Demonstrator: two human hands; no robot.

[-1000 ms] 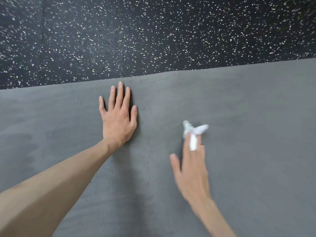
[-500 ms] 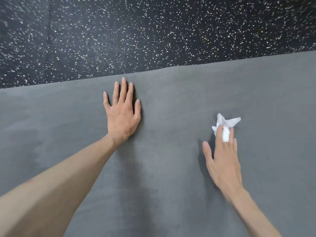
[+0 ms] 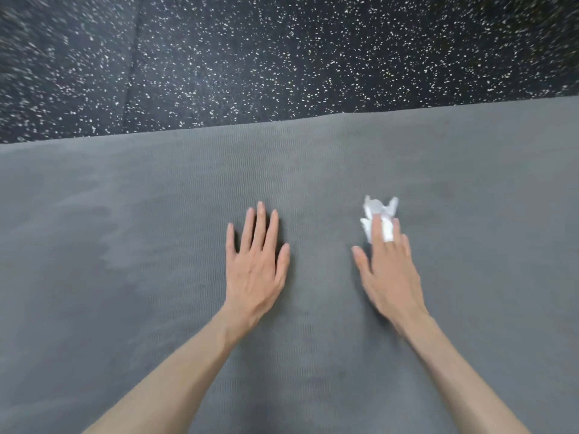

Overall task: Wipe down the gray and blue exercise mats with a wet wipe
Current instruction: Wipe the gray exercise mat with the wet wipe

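The gray mat (image 3: pixel 470 245) runs with its long axis left to right, its far edge meeting the speckled floor (image 3: pixel 313 57). The left hand (image 3: pixel 255 267) lies flat on the mat, fingers straight and together. Just to its right, the right hand (image 3: pixel 388 270) presses the crumpled wipe (image 3: pixel 377 214) down under straight fingers; the blur may hide a pinch. Unwiped mat probably lies on the right hand's side. No blue mat shows.
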